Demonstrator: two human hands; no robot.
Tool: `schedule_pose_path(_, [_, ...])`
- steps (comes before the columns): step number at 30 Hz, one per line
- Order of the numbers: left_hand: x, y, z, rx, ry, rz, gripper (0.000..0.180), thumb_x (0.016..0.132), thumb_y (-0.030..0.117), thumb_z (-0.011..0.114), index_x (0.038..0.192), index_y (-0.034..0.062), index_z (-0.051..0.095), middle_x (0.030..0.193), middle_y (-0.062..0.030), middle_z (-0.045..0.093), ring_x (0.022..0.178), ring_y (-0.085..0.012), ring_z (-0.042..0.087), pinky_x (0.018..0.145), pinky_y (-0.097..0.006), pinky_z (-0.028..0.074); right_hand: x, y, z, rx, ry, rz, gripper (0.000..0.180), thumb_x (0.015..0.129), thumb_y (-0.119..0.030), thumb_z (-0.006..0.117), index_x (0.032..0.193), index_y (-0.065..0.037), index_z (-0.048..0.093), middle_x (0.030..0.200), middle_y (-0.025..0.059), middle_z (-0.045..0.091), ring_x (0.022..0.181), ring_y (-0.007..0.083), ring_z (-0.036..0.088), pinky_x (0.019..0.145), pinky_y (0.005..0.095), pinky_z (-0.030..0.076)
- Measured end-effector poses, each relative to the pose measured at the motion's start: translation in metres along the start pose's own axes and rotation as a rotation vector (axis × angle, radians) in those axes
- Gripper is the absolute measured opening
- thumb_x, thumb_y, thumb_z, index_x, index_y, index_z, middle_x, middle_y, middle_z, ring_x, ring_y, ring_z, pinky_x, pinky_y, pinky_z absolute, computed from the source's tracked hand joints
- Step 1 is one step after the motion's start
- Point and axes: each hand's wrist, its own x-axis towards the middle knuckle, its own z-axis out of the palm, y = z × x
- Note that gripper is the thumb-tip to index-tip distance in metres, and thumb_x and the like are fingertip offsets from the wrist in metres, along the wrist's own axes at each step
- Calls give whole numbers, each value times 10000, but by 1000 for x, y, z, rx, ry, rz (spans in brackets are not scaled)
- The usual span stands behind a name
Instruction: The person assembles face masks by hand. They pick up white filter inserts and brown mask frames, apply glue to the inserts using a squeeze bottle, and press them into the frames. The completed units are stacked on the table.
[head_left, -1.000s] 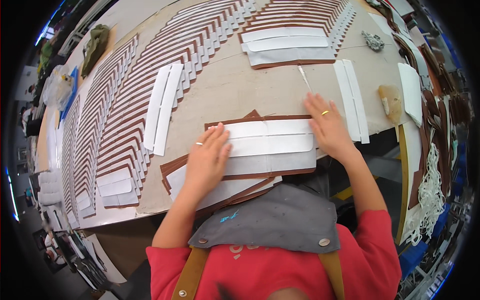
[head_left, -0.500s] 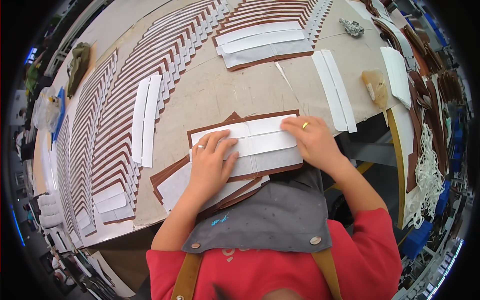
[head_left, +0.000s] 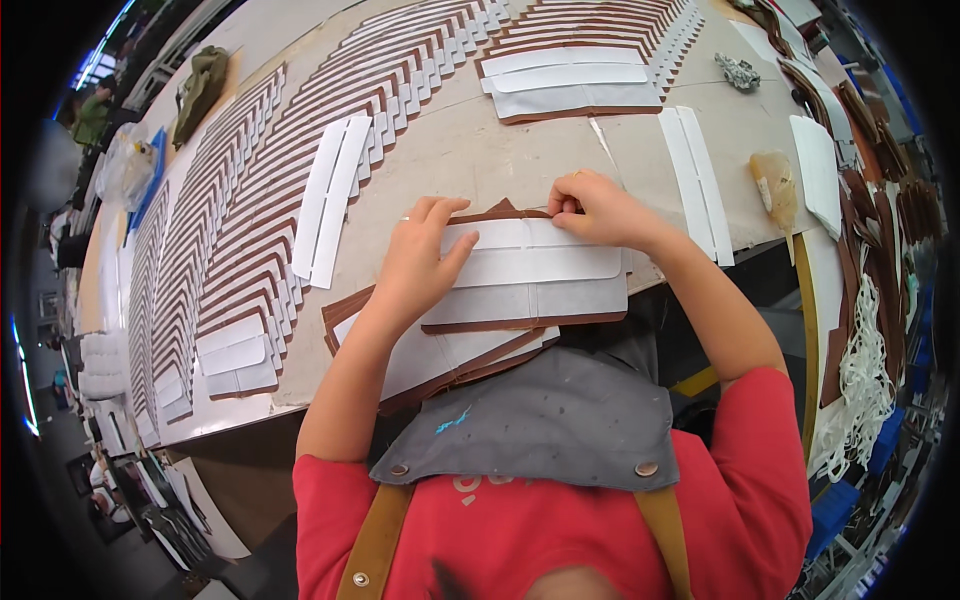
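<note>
In front of me lies a flat brown-edged panel [head_left: 575,300] with a grey-white face and white strips, one along its upper half. My left hand [head_left: 420,250] rests over the panel's upper left corner, its thumb and fingers spread apart. The fingers of my right hand [head_left: 600,208] are curled and pinched at the panel's far brown edge; the exact grip is partly hidden. Beneath this panel, several similar panels [head_left: 410,360] sit in an uneven stack that overhangs the near table edge.
Long overlapping rows of brown-edged panels [head_left: 240,260] cover the table's left side. Another fanned row [head_left: 570,85] lies at the far middle. Loose white strips [head_left: 332,195] flank the work, left and right [head_left: 697,185]. A yellowish block [head_left: 773,185] and white cords [head_left: 862,370] are at right.
My right hand has moved from the panel's upper right corner leftward along its far edge, fingers now curled. My left hand has shifted up to the far left corner, its fingers straighter.
</note>
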Motion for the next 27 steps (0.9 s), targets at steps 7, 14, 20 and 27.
schedule_pose_path(7, [7,4,6,135,83,198,303,804,177,616,1082,68,562,1017,-93,575,1034,-259,485,954,-395,282,-18,-19,-1,-57,220,-205,78,779,-20,547,821,-8,482,786,106,536,791,254,512,739,334,435])
schedule_pose_path(14, [22,19,0,20,-89,157,129,787,119,607,895,49,608,898,-55,577,940,-235,481,934,-365,264,-26,-24,-3,174,253,-154,147,796,-41,564,927,18,536,846,133,597,759,253,585,716,320,474])
schedule_pose_path(20, [22,17,5,126,18,230,191,806,103,581,993,60,587,1004,-49,570,1026,-234,469,969,-378,227,-21,-25,-9,152,170,-64,140,789,-82,586,883,20,606,826,161,614,764,278,603,703,340,478])
schedule_pose_path(27, [6,-27,13,320,392,-39,567,821,144,599,1325,67,351,1067,-131,580,1012,-262,510,935,-412,294,-21,-23,-12,211,219,6,131,792,-98,600,843,23,597,776,116,590,703,207,560,666,294,452])
